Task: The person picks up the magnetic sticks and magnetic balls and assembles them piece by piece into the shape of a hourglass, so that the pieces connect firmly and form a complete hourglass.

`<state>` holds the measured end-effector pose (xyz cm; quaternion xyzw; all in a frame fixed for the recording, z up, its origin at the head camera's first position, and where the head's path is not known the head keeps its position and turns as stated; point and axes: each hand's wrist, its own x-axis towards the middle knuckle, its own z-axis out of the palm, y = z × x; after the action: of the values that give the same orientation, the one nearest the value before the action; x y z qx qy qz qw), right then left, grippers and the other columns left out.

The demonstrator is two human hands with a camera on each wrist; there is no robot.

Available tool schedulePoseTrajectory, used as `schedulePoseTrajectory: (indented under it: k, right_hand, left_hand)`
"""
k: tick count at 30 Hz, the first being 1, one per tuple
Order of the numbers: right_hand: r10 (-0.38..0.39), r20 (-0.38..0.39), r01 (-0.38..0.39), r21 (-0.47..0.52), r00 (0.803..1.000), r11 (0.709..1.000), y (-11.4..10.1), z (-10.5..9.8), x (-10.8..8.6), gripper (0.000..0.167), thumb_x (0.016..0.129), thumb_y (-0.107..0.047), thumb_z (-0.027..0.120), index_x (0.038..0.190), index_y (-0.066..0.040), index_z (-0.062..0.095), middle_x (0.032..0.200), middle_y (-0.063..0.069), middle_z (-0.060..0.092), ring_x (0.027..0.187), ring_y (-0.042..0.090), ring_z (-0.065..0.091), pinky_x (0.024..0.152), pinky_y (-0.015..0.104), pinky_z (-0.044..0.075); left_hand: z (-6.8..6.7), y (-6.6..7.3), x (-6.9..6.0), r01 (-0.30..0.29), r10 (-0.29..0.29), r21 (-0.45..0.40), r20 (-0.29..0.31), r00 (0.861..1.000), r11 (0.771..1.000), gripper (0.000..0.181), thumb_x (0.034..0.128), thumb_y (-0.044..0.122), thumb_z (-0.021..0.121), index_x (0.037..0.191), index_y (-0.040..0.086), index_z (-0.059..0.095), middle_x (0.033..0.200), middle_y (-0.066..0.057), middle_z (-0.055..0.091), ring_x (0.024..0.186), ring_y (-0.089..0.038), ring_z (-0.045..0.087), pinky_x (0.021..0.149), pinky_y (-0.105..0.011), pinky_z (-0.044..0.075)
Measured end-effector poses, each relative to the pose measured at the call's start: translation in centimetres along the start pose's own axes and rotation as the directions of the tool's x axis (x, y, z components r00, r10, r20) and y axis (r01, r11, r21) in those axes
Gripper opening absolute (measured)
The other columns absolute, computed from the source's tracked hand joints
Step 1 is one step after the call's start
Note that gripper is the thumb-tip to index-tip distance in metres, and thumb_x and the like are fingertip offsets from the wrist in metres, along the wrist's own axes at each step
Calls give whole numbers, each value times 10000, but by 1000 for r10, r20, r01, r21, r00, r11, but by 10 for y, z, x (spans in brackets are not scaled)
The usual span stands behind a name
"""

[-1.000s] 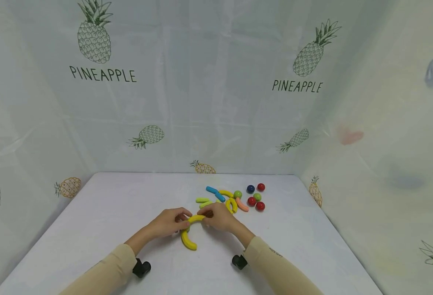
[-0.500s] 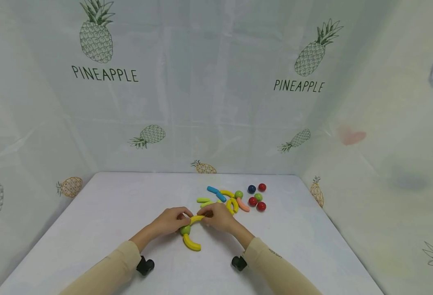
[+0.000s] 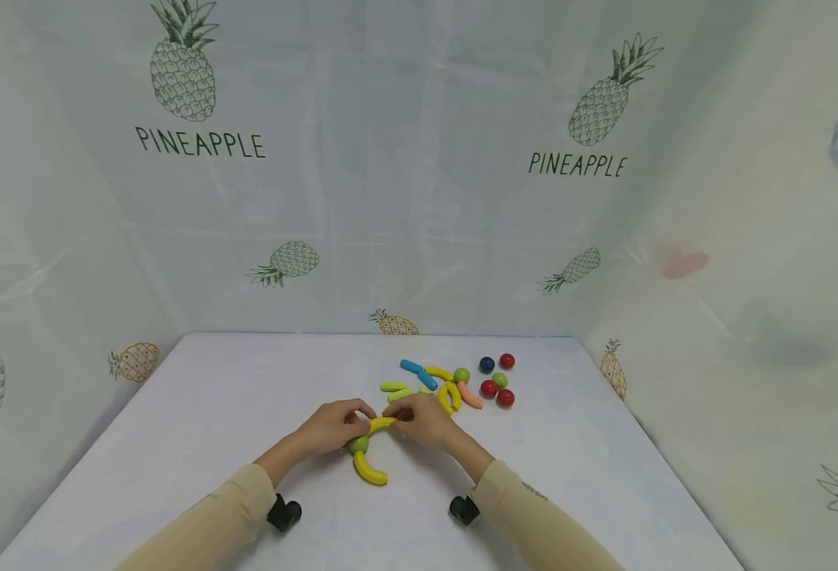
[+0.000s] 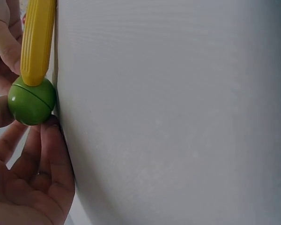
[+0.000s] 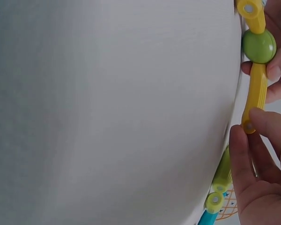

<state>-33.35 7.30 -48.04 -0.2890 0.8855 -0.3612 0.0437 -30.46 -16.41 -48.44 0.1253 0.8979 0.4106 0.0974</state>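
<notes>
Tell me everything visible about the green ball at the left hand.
The glossy green ball looks like painted wood or plastic, with a thin groove across it. The left hand pinches it, on or just above the white table. Two curved yellow plastic-looking sticks meet it: one runs to the right hand, the other extends nearer the head camera.

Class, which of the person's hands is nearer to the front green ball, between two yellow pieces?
Left. The left hand holds the green ball between thumb and fingers; the right hand is apart from it, pinching the far end of the farther yellow piece.
</notes>
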Motion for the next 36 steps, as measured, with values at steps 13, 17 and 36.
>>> schedulePoseTrajectory:
  k: [13,17,36]
  right_hand:
    - [-26,-11,27,29,1000,999,6,-20,-25,223,974,-73,763,1196,-83,788,1154,42,779,974,130,707,894,300,607]
    - [-13,-38,14,24,999,1000,15,-33,-36,221,981,-72,756,1199,-87,783,1167,69,769,1000,155,705,922,360,616]
    - [-3,-212,-30,-156,977,987,62,-95,-43,234,939,-39,800,1173,-43,790,1131,130,757,989,313,685,861,377,624]
  left_hand:
    - [0,2,-2,16,-16,16,-19,1000,1000,175,1025,228,704,1195,197,726,922,3,662,804,-166,591,704,-317,507]
    - [0,4,-4,25,-24,23,-26,999,999,166,1026,230,702,1189,207,726,929,7,662,813,-166,589,708,-320,505]
    - [1,5,-5,44,-43,25,-36,998,999,161,1030,236,702,1189,216,720,922,3,642,815,-174,577,710,-318,494]
